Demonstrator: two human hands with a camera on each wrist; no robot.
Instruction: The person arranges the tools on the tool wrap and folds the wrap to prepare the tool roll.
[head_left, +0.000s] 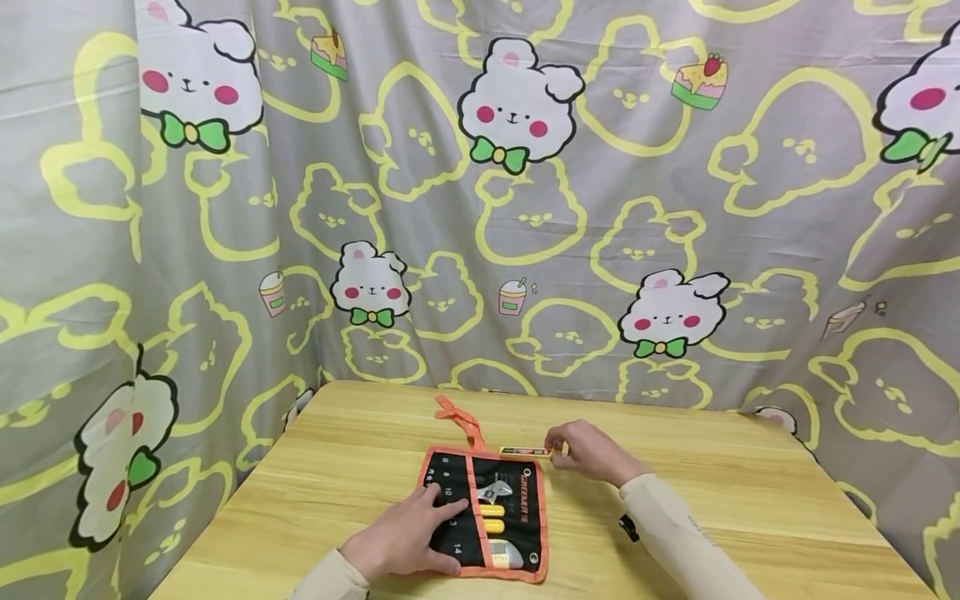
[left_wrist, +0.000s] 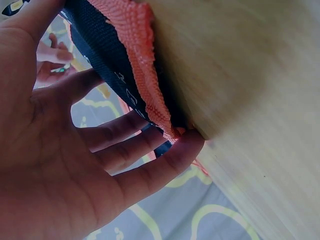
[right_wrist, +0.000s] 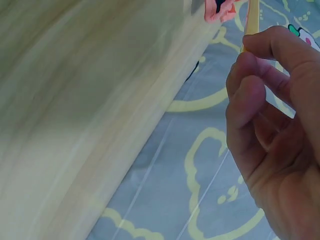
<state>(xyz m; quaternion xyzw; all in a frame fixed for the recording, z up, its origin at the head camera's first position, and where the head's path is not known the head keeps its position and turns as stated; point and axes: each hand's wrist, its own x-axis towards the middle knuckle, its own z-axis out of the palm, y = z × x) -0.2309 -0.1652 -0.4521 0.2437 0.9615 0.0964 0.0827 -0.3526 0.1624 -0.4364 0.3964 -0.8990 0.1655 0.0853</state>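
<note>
A black tool pouch [head_left: 529, 533] with orange edging lies unfolded on the table, numbers printed down its left part. My left hand [head_left: 408, 529] rests over that part, fingers spread; in the left wrist view its fingertips touch the orange edge of the pouch [left_wrist: 150, 95]. At the pouch's top right corner, my right hand [head_left: 592, 450] pinches one end of a slim yellow strip with a dark label [head_left: 525, 451]. The right wrist view shows thumb and fingertips on the yellow strip [right_wrist: 252, 20]. Pockets hold an adjustable wrench [head_left: 495, 492], yellow handles [head_left: 492, 526] and a grey-and-yellow tool [head_left: 504, 553].
An orange tie strap [head_left: 459, 417] trails from the pouch's top edge toward the back of the wooden table [head_left: 712, 500]. A grey curtain [head_left: 442, 208] with cartoon bears hangs behind the table and along its left side.
</note>
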